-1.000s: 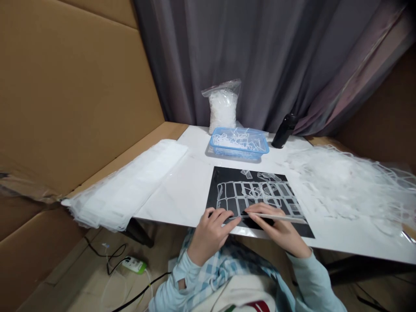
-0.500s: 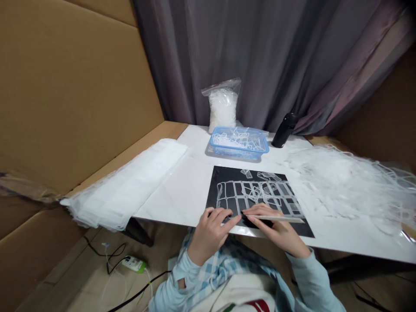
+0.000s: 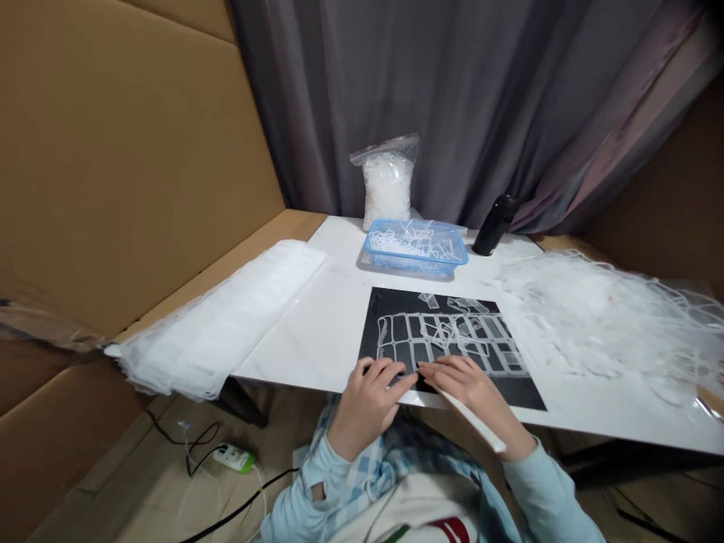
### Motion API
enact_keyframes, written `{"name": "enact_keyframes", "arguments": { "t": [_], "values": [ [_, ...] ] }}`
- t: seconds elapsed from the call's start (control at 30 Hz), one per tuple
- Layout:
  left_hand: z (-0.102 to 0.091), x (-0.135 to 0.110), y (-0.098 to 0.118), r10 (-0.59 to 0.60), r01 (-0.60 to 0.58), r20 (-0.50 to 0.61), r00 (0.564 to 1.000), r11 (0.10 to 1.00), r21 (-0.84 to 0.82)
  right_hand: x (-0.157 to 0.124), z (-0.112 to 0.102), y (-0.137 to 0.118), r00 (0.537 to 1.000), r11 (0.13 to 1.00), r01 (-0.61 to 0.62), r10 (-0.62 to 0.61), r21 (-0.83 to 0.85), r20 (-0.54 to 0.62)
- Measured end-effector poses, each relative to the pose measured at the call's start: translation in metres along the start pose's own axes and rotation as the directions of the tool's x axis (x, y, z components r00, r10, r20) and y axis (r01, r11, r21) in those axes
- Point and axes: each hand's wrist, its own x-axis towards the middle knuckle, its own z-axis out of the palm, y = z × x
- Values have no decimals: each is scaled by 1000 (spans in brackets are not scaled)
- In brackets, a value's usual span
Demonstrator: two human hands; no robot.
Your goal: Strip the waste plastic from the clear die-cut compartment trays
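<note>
On a black mat (image 3: 526,394) lies a clear plastic grid sheet (image 3: 386,343) with rows of rectangular openings. Several loose clear pieces (image 3: 452,332) are heaped on its middle. My left hand (image 3: 367,403) rests at the sheet's near edge, its fingers bent but apart and its thumb stretched toward the right hand. My right hand (image 3: 467,388) pinches a slim white stick-like tool (image 3: 475,424), whose tail slants back along the wrist. The tool's tip, among the fingertips near my left thumb, is too small to make out.
Behind the mat stand a blue basket (image 3: 418,264) of white pieces, a filled zip bag (image 3: 388,188) and a black bottle (image 3: 495,226). Stacked clear sheets (image 3: 226,317) lie at left, overhanging the table edge. Tangled plastic offcuts (image 3: 611,317) cover the right side.
The white tool has swung in my right hand: its tail pointed right over the mat and now slants down toward my wrist. My left hand has hardly moved.
</note>
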Motion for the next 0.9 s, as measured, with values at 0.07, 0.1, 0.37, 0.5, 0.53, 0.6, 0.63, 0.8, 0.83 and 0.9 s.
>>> {"name": "enact_keyframes", "arguments": {
  "t": [0.07,0.1,0.37,0.5,0.53,0.6,0.63,0.8,0.83,0.9],
  "values": [
    [0,0,0,-4,4,5,1000,1000,-4,0,1,0,1000,1000,-10,9,-21,-26],
    [0,0,0,-6,6,8,1000,1000,-7,1,1,0,999,1000,-18,17,-22,-33],
    [1,-1,0,-15,16,36,999,1000,-18,1,7,1,996,998,-68,69,13,-52],
    [0,0,0,-19,19,41,999,1000,-20,-3,12,7,995,995,-96,97,40,-37],
    [0,0,0,-19,20,41,999,1000,-22,-4,12,8,994,994,-99,101,39,-34],
    [0,0,0,-20,21,40,999,1000,-23,-5,12,9,994,995,-101,102,25,-38],
    [-1,0,0,-21,22,41,999,999,-24,-5,12,10,994,995,-101,102,14,-43],
    [-1,0,1,-29,30,55,998,999,-21,-3,8,9,988,990,-137,134,-33,-76],
    [-1,0,1,-31,32,58,998,999,-19,-2,7,8,986,988,-151,148,-29,-82],
    [-2,0,1,-35,36,65,997,999,-14,0,2,5,978,981,-191,192,24,-83]
  ]
}}
